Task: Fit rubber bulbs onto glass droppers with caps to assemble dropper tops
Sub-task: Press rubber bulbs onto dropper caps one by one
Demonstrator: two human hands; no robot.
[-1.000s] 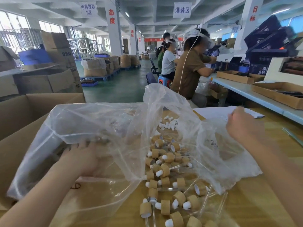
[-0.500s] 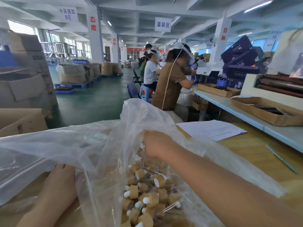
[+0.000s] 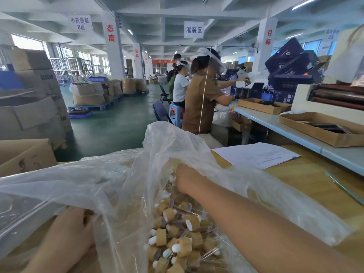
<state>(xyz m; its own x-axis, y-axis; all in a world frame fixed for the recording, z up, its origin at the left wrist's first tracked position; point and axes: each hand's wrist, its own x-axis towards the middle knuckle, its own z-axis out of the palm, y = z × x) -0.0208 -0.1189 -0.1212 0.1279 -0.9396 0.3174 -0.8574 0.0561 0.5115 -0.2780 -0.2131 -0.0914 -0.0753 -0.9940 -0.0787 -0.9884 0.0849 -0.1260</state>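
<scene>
A big clear plastic bag (image 3: 110, 186) lies open on the wooden table (image 3: 307, 180). Inside it is a heap of assembled dropper tops (image 3: 177, 235): tan caps with white rubber bulbs and thin glass pipettes. Farther back in the bag lie several loose white rubber bulbs (image 3: 171, 181). My right hand (image 3: 187, 179) reaches deep into the bag among those bulbs; its fingers are hidden behind the hand. My left hand (image 3: 72, 229) grips the bag's lower left edge, fingers curled round the film.
A sheet of paper (image 3: 256, 154) lies on the table at the back right, a pen (image 3: 344, 187) near the right edge. A cardboard box (image 3: 25, 156) stands at my left. Several seated workers (image 3: 202, 99) sit ahead at a pale blue bench with cardboard trays (image 3: 323, 127).
My right hand has moved from outside the bag's right side into the bag, among the loose bulbs. The view tilted up and left; my left hand keeps its hold on the bag.
</scene>
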